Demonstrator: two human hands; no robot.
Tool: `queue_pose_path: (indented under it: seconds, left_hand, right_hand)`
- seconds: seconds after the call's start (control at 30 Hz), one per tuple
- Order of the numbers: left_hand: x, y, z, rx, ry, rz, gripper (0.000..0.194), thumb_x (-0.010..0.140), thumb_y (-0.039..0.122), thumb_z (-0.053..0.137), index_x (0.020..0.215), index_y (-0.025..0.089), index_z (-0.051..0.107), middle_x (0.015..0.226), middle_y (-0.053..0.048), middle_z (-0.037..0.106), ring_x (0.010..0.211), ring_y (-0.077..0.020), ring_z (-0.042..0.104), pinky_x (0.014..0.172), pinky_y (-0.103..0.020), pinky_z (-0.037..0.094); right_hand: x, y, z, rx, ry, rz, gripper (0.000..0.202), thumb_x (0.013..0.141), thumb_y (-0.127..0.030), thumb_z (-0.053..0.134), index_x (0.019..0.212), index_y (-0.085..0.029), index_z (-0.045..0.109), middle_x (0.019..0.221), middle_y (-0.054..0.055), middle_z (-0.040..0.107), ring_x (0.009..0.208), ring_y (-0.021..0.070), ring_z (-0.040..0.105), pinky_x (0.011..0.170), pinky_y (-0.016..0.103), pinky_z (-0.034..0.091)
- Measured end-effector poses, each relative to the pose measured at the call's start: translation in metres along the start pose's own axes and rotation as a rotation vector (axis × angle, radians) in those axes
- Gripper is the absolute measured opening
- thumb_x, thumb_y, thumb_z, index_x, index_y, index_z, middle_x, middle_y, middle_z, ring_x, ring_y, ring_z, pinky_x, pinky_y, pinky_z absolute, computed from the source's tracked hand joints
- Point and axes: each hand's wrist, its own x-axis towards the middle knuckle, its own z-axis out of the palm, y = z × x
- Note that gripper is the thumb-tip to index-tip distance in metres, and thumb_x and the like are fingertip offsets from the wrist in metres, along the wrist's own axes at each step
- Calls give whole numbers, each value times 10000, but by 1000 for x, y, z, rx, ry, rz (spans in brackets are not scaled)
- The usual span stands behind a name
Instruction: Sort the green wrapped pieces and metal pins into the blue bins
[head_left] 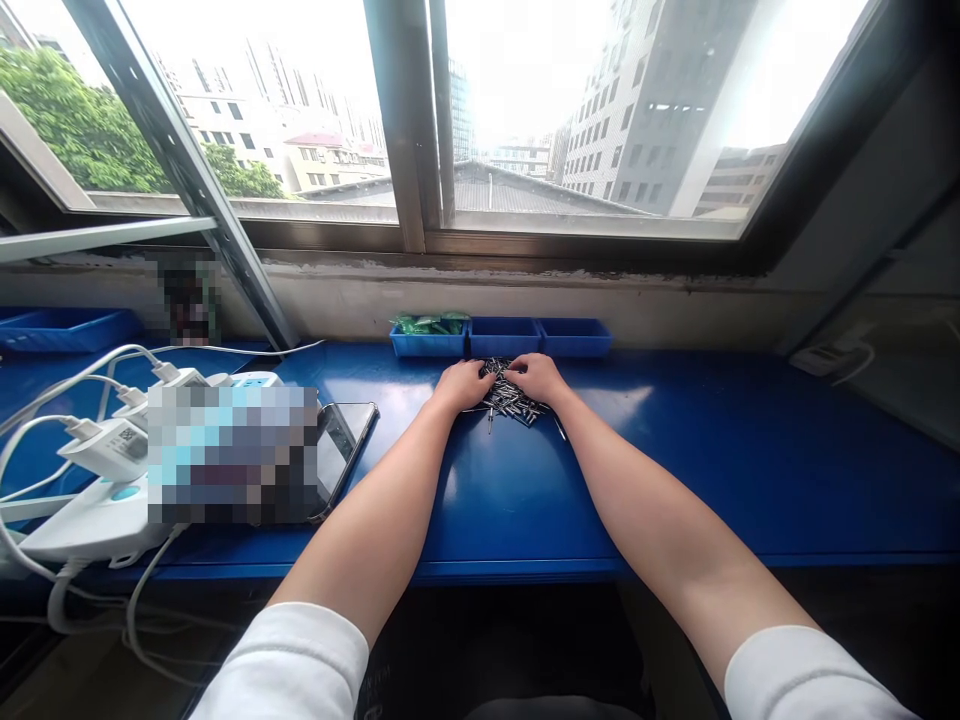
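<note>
A heap of thin, short metal pieces [517, 402], silver and black, lies on the blue tabletop. My left hand [463, 384] rests against the heap's left side, its thumb and fingers curled in at the pieces. From the right, my right hand [538, 378] reaches over the upper edge of the heap with thumb and forefinger drawn together among the pieces. Whatever either hand pinches is too small to make out. A few pieces stick out toward me, and one lies by my right wrist. Part of the heap is hidden behind the fingers.
Three blue bins stand behind the heap; the left bin [427, 345] holds green packets [429, 324], beside a middle bin [504, 340] and a right bin [576, 340]. At left are a phone [349, 440], a white power strip [97, 520] with chargers, and cables. A metal upright [251, 270] stands near the window.
</note>
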Motion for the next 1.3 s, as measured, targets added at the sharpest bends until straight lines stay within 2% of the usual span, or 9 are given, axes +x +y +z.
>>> queue_pose_path:
  seconds: [0.27, 0.43, 0.57, 0.77, 0.87, 1.0, 1.17, 1.23, 1.3]
  left_hand:
    - [0, -2, 0, -53, 46, 10, 430, 838, 452, 456, 1141, 203, 632, 1141, -88, 657, 1077, -255, 574, 896, -298, 423]
    - [0, -1, -1, -90, 141, 28, 439, 833, 416, 480, 1183, 180, 603, 1182, -97, 630, 1096, -250, 566, 940, -314, 414]
    - [-3, 5, -4, -159, 174, 93, 420, 839, 404, 500, 1196, 204, 596, 1191, -65, 626, 1101, -223, 562, 951, -292, 414]
    - [-6, 11, -6, -204, 174, 221, 260, 865, 322, 477, 956, 249, 709, 955, -19, 691, 937, -184, 615, 892, -283, 432]
    - [-5, 11, -6, -183, 170, 191, 261, 868, 316, 472, 905, 247, 721, 938, -20, 691, 925, -179, 614, 911, -296, 408]
    - [-5, 9, -7, -149, 178, 157, 262, 867, 323, 466, 894, 243, 715, 944, -22, 688, 933, -186, 607, 931, -326, 382]
    - [-6, 10, -7, -140, 162, 145, 269, 875, 339, 452, 881, 243, 703, 952, -27, 676, 959, -192, 597, 934, -331, 372]
    - [-7, 11, -7, -146, 167, 140, 263, 878, 346, 452, 944, 250, 688, 1002, -30, 665, 996, -197, 585, 953, -337, 359]
    - [-8, 13, -8, -154, 200, 104, 308, 871, 356, 470, 1118, 250, 620, 1113, -44, 631, 1059, -210, 562, 973, -347, 345]
  right_hand:
    - [-2, -1, -1, 123, 62, -48, 157, 756, -339, 622, 757, -202, 701, 802, 22, 704, 762, 152, 616, 691, 247, 435]
    - [-3, -4, -2, 188, 173, -37, 325, 797, -456, 543, 669, -190, 677, 657, 20, 655, 640, 146, 567, 599, 254, 387]
    - [-6, -11, -5, 245, 166, -41, 482, 818, -561, 460, 560, -182, 608, 511, -2, 545, 532, 121, 476, 535, 253, 331]
    - [-8, -16, -5, 328, 97, -123, 564, 803, -624, 441, 476, -170, 516, 464, -25, 442, 495, 91, 403, 508, 243, 286]
    - [-8, -17, -5, 385, 127, -121, 497, 780, -594, 502, 531, -168, 563, 502, -20, 506, 517, 100, 450, 520, 238, 319]
    - [-7, -17, -7, 621, 124, -88, 319, 721, -483, 614, 744, -167, 650, 670, 18, 656, 631, 140, 581, 598, 244, 430]
    - [-6, -16, -8, 692, 109, -56, 213, 683, -376, 639, 702, -168, 675, 680, 28, 680, 666, 160, 614, 642, 264, 472]
    - [-5, -14, -7, 674, 140, -35, 198, 682, -363, 633, 685, -170, 680, 659, 24, 676, 649, 159, 610, 637, 267, 475]
    - [-3, -12, -6, 674, 181, 13, 194, 685, -355, 619, 676, -171, 679, 644, 24, 673, 634, 159, 609, 633, 272, 484]
